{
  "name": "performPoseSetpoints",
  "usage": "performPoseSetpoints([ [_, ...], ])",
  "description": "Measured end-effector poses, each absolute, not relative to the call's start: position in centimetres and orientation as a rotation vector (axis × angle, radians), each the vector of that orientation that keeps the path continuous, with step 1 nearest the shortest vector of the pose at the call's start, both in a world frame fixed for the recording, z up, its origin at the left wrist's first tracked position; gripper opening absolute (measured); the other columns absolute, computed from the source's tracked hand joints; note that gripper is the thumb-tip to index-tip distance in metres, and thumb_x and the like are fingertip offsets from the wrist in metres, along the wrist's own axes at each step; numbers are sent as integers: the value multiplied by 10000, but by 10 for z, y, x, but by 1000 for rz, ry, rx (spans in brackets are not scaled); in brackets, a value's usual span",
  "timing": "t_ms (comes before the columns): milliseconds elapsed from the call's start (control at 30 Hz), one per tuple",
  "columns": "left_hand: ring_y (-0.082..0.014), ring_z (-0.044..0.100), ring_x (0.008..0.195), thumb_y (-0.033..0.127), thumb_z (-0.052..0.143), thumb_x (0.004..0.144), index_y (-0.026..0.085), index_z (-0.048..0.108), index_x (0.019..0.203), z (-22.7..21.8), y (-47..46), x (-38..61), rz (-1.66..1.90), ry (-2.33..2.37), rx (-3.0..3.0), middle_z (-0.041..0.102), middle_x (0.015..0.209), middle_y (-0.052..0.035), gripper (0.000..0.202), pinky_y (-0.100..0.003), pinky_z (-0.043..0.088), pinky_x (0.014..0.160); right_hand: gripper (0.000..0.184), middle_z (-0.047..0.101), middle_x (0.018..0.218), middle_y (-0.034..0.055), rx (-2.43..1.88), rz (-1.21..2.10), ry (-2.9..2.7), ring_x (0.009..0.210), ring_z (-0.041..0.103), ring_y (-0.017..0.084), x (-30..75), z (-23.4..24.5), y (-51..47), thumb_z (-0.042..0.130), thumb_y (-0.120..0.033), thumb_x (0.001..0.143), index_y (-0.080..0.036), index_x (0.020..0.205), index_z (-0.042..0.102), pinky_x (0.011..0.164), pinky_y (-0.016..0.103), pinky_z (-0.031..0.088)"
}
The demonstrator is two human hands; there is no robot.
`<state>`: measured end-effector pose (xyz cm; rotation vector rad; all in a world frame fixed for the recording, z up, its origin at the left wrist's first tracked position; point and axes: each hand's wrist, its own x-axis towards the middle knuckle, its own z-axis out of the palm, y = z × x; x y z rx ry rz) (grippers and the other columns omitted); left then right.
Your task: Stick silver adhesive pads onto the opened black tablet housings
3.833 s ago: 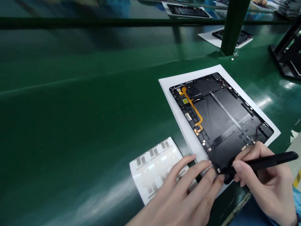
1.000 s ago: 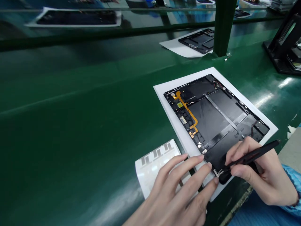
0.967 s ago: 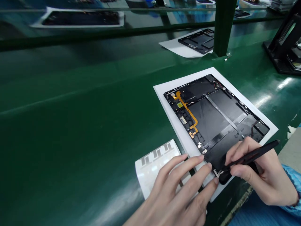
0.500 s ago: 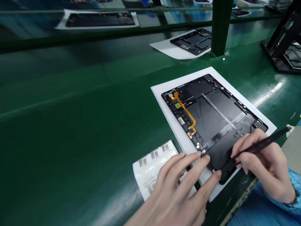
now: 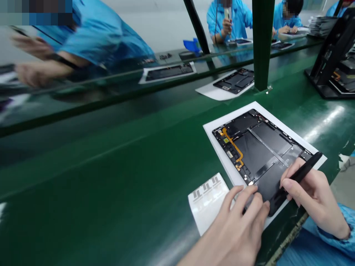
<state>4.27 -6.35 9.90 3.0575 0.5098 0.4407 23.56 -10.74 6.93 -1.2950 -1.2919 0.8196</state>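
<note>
Over an opened tablet's near corner (image 5: 266, 195), left hand (image 5: 233, 232) spread, right hand (image 5: 316, 199) pinching a black tool (image 5: 303, 171)

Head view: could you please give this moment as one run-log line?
left hand: at open tablet's edge | right hand: holds black stylus over tablet | tablet: on white sheet

No text, brand or number can be read in this view. The white label sheet (image 5: 208, 204) near the front edge of the desk (image 5: 111, 192) carries only rows of grey printed shapes, with no legible lettering. On the open tablet housing (image 5: 257, 147), a pale sticker (image 5: 229, 154) beside the orange flex cable (image 5: 235, 147) is too small to read, and any markings on the black panels cannot be made out.
</note>
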Motion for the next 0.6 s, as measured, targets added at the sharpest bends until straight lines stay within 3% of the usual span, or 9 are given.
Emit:
performPoseSetpoints([
  [100, -251, 543, 1006, 192, 459, 926, 174, 677, 934, 110, -37, 51, 425, 484, 2903, 620, 971, -85, 219, -401, 467, 898, 210, 520, 688, -24, -1321, 820, -1301, 526, 508, 93, 235, 65, -107, 547, -356, 934, -192, 802, 551, 452, 194, 386],
  [167, -232, 550, 1001, 241, 496, 910, 203, 660, 1043, 114, 2, 53, 495, 624, 2823, 607, 1067, -79, 214, -386, 468, 883, 257, 498, 656, -25, -1342, 815, -1296, 527, 511, 107, 234, 63, -107, 545, -399, 926, -184, 785, 546, 460, 207, 385],
  [233, -281, 499, 1106, 236, 499, 916, 167, 588, 1188, 112, 51, 50, 600, 904, 2801, 555, 1180, -122, 294, -489, 413, 950, 293, 479, 645, -25, -1359, 811, -1277, 520, 495, 112, 233, 61, -107, 538, -434, 921, -180, 774, 535, 456, 217, 370],
  [300, -278, 511, 1116, 253, 542, 926, 145, 537, 1217, 106, 99, 43, 663, 1166, 2709, 537, 1196, -113, 310, -517, 414, 954, 320, 468, 639, -25, -1361, 816, -1264, 508, 465, 111, 232, 59, -107, 523, -459, 922, -179, 767, 526, 443, 222, 346],
  [467, -185, 625, 828, 342, 570, 940, 127, 615, 1002, 80, 155, 24, 533, 1337, 2435, 623, 969, -35, 228, -339, 541, 738, 364, 490, 567, -28, -1338, 880, -1220, 488, 491, 130, 230, 48, -105, 524, -522, 899, -187, 759, 524, 431, 228, 329],
  [600, -171, 628, 809, 331, 576, 939, 124, 615, 995, 62, 151, 29, 493, 1250, 2297, 628, 950, -36, 218, -329, 545, 724, 407, 508, 535, -28, -1362, 860, -1143, 454, 502, 122, 230, 45, -105, 575, -574, 841, -179, 742, 556, 423, 217, 347],
])
